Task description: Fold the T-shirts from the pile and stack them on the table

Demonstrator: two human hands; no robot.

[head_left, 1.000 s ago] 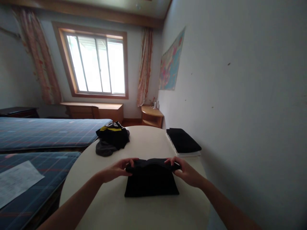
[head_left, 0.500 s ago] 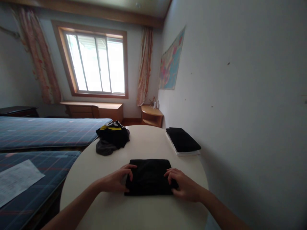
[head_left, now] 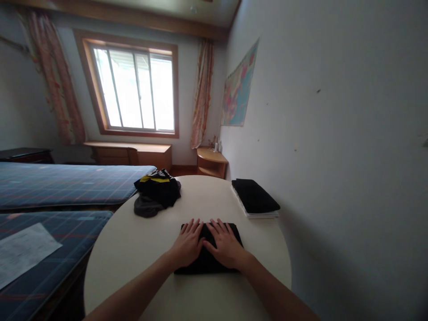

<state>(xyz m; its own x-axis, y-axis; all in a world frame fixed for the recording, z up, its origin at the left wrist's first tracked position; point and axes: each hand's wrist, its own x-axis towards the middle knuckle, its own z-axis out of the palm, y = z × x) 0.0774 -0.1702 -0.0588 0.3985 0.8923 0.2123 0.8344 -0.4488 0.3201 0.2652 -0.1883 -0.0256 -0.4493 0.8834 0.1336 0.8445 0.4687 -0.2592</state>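
Note:
A folded black garment (head_left: 207,264) lies flat as a rectangle on the white table (head_left: 140,258) in front of me. My left hand (head_left: 187,243) rests palm down on its left half, fingers spread. On the right half lies my right hand (head_left: 224,243), also flat with fingers apart. The two thumbs nearly meet in the middle. Both hands cover much of the cloth, so its exact kind cannot be made out.
A crumpled heap of dark clothes (head_left: 157,191) with a yellow patch sits at the table's far left. Toward the back right, near the wall, is a stack of folded cloth (head_left: 256,196), black over white. Plaid mattresses (head_left: 67,185) stand left, one bearing a paper sheet (head_left: 28,252).
Both hands have left the garment's side edges and moved inward onto its top. Their curled fingers are now stretched out flat. The garment has stayed in place.

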